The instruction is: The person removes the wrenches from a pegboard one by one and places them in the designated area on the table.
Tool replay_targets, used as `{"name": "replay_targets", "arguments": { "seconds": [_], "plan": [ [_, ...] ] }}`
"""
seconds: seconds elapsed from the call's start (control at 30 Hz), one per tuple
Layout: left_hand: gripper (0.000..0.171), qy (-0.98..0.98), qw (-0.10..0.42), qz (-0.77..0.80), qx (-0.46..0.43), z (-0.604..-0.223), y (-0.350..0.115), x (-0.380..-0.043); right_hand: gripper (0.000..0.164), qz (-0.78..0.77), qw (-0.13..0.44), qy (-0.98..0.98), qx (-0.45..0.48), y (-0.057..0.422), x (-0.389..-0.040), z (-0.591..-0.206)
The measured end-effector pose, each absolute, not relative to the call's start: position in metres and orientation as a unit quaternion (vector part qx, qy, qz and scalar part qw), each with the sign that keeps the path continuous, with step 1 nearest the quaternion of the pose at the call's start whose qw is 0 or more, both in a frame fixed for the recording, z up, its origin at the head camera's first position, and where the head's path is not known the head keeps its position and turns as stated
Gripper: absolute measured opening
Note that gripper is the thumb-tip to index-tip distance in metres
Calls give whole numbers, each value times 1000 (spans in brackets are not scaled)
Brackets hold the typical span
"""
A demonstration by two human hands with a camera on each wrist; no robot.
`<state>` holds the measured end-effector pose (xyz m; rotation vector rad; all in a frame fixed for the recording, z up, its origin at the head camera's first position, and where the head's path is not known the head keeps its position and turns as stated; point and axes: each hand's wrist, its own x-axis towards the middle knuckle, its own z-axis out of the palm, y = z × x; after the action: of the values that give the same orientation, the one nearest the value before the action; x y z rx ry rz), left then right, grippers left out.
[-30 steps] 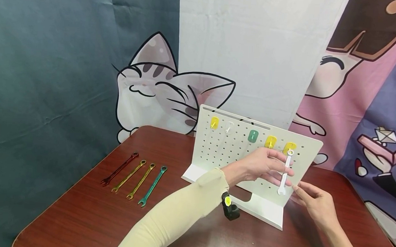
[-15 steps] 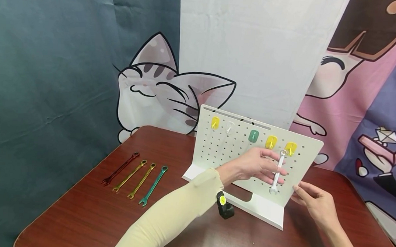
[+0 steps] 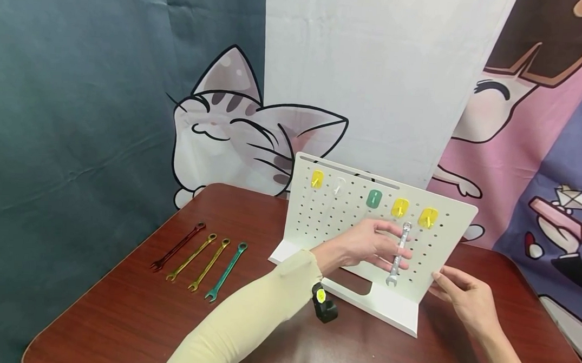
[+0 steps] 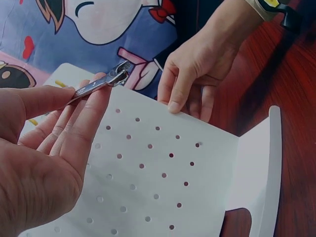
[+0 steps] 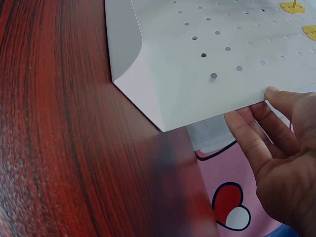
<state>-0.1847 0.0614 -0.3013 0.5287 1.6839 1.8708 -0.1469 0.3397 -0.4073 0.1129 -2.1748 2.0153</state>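
Observation:
My left hand [image 3: 368,243] pinches a silver combination wrench [image 3: 399,254] between thumb and fingers, in front of the white pegboard [image 3: 314,209]. The wrench stands nearly upright, ring end up, just below and between two yellow hooks [image 3: 428,218] at the board's right. In the left wrist view the wrench [image 4: 94,88] lies across the fingertips, apart from the board. At the board's right edge my right hand [image 3: 468,300] pinches the panel, thumb on the front and fingers behind, as the right wrist view of that hand [image 5: 286,153] shows.
Left on the brown table [image 3: 119,315] lie a red wrench [image 3: 178,247], two yellow wrenches [image 3: 209,264] and a teal wrench [image 3: 226,272]. Further along the board's top row sit a green hook [image 3: 374,198], a clear hook [image 3: 339,187] and another yellow hook [image 3: 317,179].
My left hand has carried the silver wrench leftward, from in front of the rightmost yellow hook to below and between the two right-hand hooks. My right hand keeps its grip on the board edge.

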Motion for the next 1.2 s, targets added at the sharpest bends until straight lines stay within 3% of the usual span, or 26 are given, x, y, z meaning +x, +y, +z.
{"name": "replay_targets", "arguments": {
  "seconds": [0.43,1.2],
  "plan": [
    [28,619,278,713,176,-312,54,-186,20,656,90,-749,34,341,-147,-407],
    [38,633,270,703,182,-326,42,-188,22,669,89,-737,34,340,-148,-407]
  ]
}}
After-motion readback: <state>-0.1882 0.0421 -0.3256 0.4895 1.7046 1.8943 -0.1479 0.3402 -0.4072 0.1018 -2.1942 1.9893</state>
